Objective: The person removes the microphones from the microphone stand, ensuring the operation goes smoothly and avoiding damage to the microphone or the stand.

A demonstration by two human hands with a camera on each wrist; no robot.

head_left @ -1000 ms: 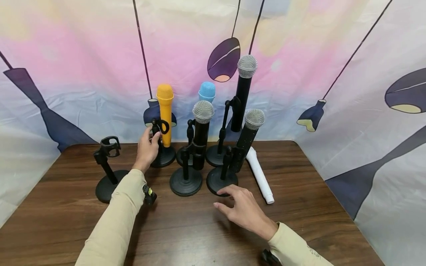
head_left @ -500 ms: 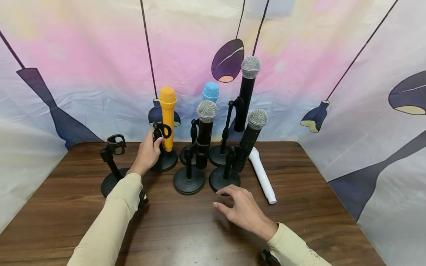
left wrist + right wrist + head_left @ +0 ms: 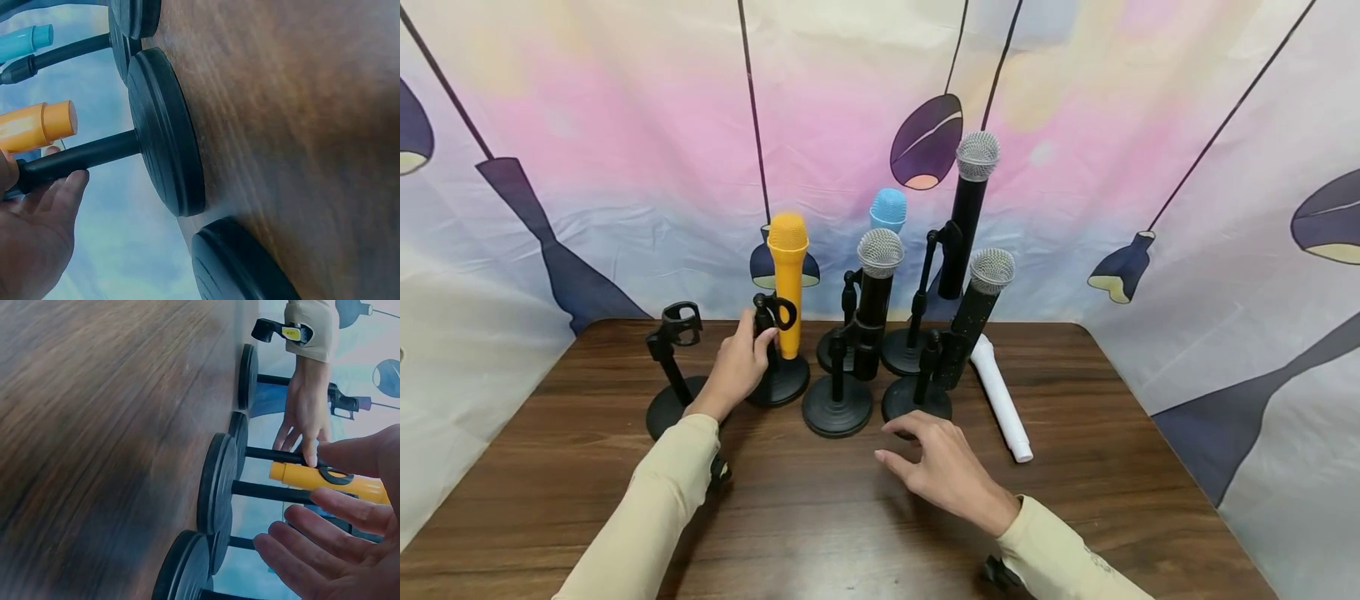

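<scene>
My left hand (image 3: 735,367) grips the upper post of a black desktop microphone stand (image 3: 94,153), with its thumb and fingers around it just below the clip. A yellow microphone (image 3: 788,283) sits upright in that stand's ring clip, and the round base (image 3: 780,383) is below. Low over the table in front of the right-hand stands, my right hand (image 3: 951,467) holds nothing, its thumb and fingers spread apart. Its fingertips overlap the edge of the front right stand's base (image 3: 917,400) in the head view. In the right wrist view its fingers (image 3: 312,544) look relaxed.
A stand with a bare clip (image 3: 681,323) is at the left. Black microphones with silver heads (image 3: 880,252) stand in holders at centre and right, a blue microphone (image 3: 888,208) behind. A white microphone (image 3: 1002,400) lies on the wooden table (image 3: 805,517). Patterned cloth hangs behind.
My left hand has brought the stand with the yellow microphone toward me, closer to the front row. My right hand has stayed in place. The head view has turned slightly left.
</scene>
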